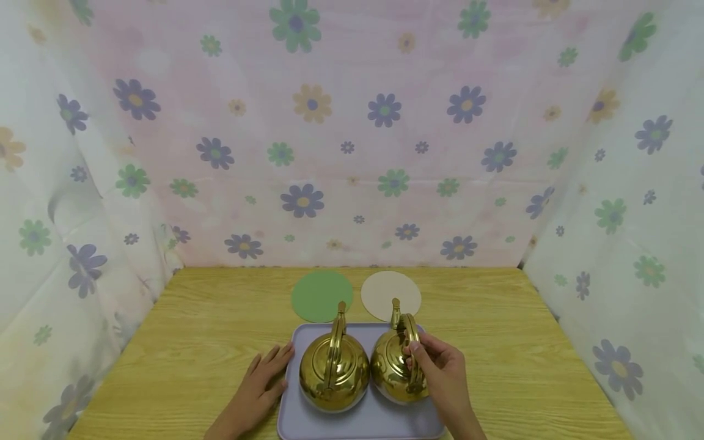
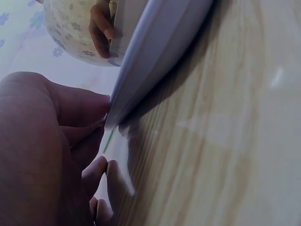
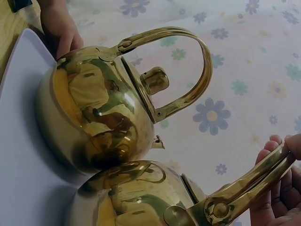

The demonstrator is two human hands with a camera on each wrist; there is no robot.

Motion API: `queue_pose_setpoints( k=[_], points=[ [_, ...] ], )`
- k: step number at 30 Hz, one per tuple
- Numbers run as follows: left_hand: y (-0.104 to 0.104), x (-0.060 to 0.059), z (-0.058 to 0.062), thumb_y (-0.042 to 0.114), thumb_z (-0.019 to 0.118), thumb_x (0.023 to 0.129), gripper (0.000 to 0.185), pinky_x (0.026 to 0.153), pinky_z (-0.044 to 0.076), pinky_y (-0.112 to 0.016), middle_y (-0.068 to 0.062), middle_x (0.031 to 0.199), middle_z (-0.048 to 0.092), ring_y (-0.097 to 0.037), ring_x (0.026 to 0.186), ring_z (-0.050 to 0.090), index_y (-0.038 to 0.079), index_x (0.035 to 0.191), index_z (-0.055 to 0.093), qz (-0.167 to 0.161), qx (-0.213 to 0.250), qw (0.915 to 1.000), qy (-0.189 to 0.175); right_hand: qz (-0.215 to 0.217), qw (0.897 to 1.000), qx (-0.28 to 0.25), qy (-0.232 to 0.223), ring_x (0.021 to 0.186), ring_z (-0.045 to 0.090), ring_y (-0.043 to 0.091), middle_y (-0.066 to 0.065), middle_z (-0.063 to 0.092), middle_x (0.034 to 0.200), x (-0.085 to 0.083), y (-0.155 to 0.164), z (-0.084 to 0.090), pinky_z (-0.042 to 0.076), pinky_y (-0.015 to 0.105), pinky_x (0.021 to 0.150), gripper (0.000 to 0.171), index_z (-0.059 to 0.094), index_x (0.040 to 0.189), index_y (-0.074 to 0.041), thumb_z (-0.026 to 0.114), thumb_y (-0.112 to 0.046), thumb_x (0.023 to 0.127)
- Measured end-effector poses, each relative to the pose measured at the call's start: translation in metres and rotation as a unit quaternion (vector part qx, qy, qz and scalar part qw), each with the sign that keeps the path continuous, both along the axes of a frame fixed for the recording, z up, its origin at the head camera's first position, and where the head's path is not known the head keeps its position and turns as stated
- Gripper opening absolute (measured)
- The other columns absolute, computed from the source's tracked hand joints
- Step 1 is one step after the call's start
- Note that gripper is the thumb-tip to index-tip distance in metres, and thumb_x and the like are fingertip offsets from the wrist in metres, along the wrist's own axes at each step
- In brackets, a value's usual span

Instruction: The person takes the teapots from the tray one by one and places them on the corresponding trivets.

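Two shiny gold kettles stand side by side on a pale lilac tray [image 1: 357, 421] near the table's front edge. My right hand [image 1: 440, 366] grips the arched handle [image 3: 249, 186] of the right kettle [image 1: 395, 366]. The left kettle [image 1: 333, 370] stands untouched, its handle upright [image 3: 188, 61]. My left hand [image 1: 264, 382] lies flat on the wood with straight fingers touching the tray's left edge [image 2: 141, 70]. Behind the tray lie a green round mat [image 1: 321, 295] and a beige round mat [image 1: 390, 294].
The wooden table [image 1: 192, 342] is enclosed at the back and both sides by flowered cloth walls [image 1: 352, 134]. Bare wood lies left and right of the tray.
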State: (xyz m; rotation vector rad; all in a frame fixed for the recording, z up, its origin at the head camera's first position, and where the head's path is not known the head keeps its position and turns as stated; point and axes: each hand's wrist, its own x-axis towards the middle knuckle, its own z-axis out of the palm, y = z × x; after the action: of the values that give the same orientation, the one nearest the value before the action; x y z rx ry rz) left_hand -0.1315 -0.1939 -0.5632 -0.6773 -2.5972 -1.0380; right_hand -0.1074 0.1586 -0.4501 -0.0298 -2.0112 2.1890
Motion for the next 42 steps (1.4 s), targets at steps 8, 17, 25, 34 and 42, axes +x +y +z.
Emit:
queue_pose_setpoints(
  k=[8,17,25,34,42],
  points=[
    [-0.001,-0.001,-0.003,0.017,0.066,0.095,0.052,0.115,-0.003,-0.009,-0.011,0.15,0.055,-0.043,0.137,0.044,0.008,0.145,0.057,0.0,0.001,0.9999,0.011,-0.008,1.0,0.019,-0.003,0.077,0.068,0.009,0.008,0.074,0.088,-0.005,0.002,0.003,0.059,0.022,0.07,0.033,0.06,0.123,0.02,0.062,-0.001,0.098],
    [-0.001,-0.002,-0.001,0.017,0.066,0.094,0.053,0.115,-0.003,-0.009,-0.012,0.149,0.056,-0.046,0.136,0.045,0.006,0.145,0.057,-0.003,0.005,0.9999,0.014,-0.009,0.999,0.033,0.014,0.073,0.067,0.009,0.003,0.073,0.085,-0.011,0.004,0.005,0.059,0.022,0.068,0.028,0.064,0.117,0.019,0.062,-0.002,0.098],
    [-0.001,-0.003,-0.002,0.017,0.067,0.093,0.053,0.115,-0.004,-0.009,-0.01,0.149,0.056,-0.046,0.135,0.047,0.007,0.145,0.058,0.0,0.001,0.9999,0.011,-0.014,0.999,0.023,0.034,0.075,0.068,0.009,0.007,0.074,0.087,-0.018,0.002,0.005,0.059,0.022,0.069,0.028,0.064,0.118,0.019,0.063,-0.002,0.098],
    [-0.001,-0.002,-0.001,0.019,0.068,0.093,0.054,0.113,-0.005,-0.007,-0.011,0.149,0.055,-0.05,0.134,0.047,0.008,0.145,0.058,-0.002,0.003,1.0,0.0,-0.014,0.998,0.028,0.059,0.074,0.067,0.008,0.005,0.073,0.086,-0.025,0.002,0.004,0.058,0.022,0.067,0.026,0.065,0.117,0.017,0.062,-0.002,0.099],
    [-0.001,-0.002,-0.001,0.018,0.069,0.091,0.055,0.114,-0.005,-0.007,-0.011,0.148,0.056,-0.05,0.134,0.047,0.008,0.144,0.058,0.0,0.009,1.0,-0.003,-0.021,0.996,0.036,0.074,0.075,0.068,0.008,0.002,0.074,0.085,-0.034,0.003,0.002,0.059,0.021,0.069,0.025,0.067,0.116,0.016,0.063,-0.001,0.098]
  ],
)
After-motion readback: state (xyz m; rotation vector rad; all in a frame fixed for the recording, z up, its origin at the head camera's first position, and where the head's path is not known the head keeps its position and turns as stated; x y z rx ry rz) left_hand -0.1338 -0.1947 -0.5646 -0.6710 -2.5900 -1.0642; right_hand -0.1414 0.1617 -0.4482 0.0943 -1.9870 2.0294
